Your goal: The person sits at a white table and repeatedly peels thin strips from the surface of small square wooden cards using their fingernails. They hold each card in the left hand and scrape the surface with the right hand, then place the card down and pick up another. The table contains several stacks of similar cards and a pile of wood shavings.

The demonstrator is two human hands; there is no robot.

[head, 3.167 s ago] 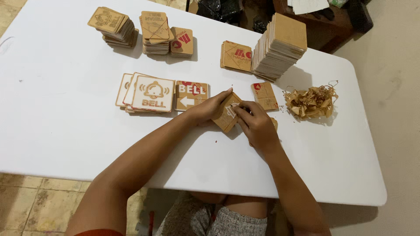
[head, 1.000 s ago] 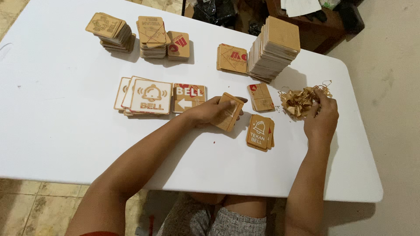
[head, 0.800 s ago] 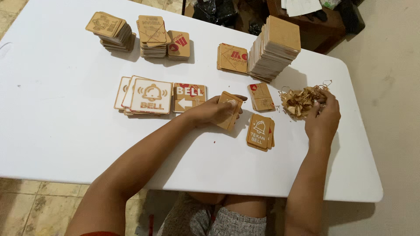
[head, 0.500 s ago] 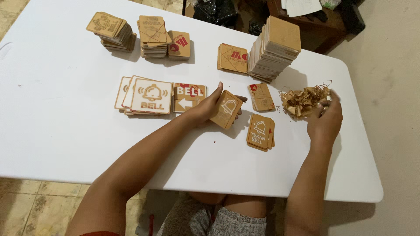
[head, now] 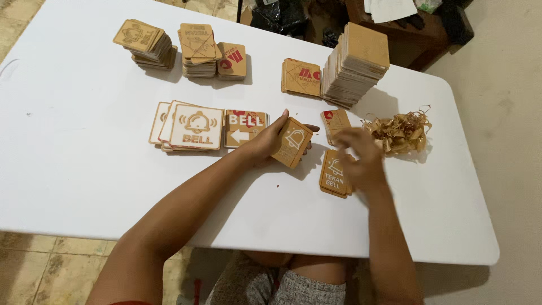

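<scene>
Plaque tilted, pinched in left hand near table centre; right hand, blurred, grip unclear, just right, above plaque stack.

Your left hand and right hand are both bare, with no gloves, rings or watch to be seen on them. Your forearms are uncovered right down to the lower edge of the view; no cuff shows near either hand. Beyond your left elbow, at the bottom edge, a thin sliver of red sleeve peeks in. Between your arms, below the hands, you wear grey patterned shorts over your lap, knees bare above the hem.
</scene>
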